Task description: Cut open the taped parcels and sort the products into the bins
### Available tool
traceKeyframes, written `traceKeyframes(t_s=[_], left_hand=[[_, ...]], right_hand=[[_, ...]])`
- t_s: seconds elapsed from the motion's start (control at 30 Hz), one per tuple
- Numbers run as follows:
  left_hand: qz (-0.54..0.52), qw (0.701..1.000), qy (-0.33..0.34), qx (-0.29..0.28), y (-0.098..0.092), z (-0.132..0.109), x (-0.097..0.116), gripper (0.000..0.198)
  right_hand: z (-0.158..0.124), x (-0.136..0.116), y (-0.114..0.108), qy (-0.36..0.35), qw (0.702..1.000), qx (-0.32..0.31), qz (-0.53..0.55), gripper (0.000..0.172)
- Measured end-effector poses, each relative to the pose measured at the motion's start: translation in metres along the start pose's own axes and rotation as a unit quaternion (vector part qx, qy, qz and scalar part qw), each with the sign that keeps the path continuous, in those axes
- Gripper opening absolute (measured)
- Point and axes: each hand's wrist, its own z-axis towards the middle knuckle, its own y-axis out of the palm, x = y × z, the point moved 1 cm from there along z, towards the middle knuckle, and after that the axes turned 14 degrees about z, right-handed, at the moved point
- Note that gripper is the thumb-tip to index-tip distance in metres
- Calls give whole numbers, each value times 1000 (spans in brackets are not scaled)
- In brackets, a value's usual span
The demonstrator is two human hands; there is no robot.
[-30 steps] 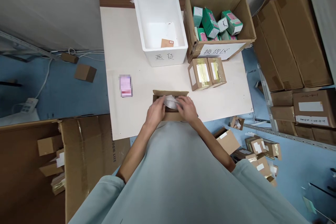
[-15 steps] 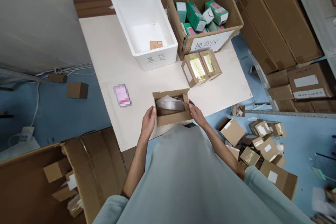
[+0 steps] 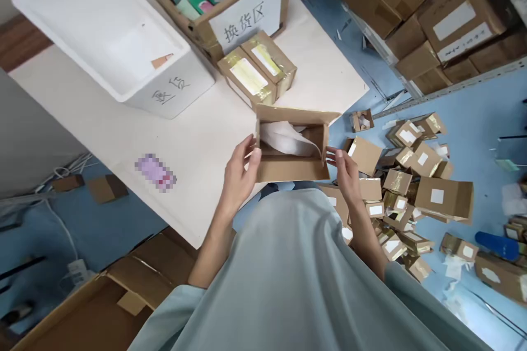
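Over table [image 3: 197,137] edge, now lifted clear: cardboard box [image 3: 288,167] of white paper [image 3: 286,140], gripped by left hand [image 3: 239,173], right hand [image 3: 343,167] open-fingered at its end.

**One view: your head camera, looking steeply down past your chest.**

It faces forward and down and is rolled, so the table [image 3: 197,137] runs slantwise from near left to far right. Your own shirt [image 3: 288,274] fills the near bottom edge, right under the lens. The open carton [image 3: 288,167] sits close at mid-frame. At the far left you see the white foam bin [image 3: 102,27], with a labelled cardboard box [image 3: 242,22] beside it, both cut by the top edge. On the right the view runs off the table onto the blue floor [image 3: 473,120] and its scattered small boxes [image 3: 442,197].
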Motion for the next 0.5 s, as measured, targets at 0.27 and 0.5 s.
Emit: traceKeyframes(t_s=[0.27,0.5], left_hand=[[23,977,72,-200,185,59,80,64],[107,940,88,-311,311,105,103,56]], right_hand=[[20,55,-169,36,978,199,-52,69],[33,106,-259,61,959,241,-139,69]])
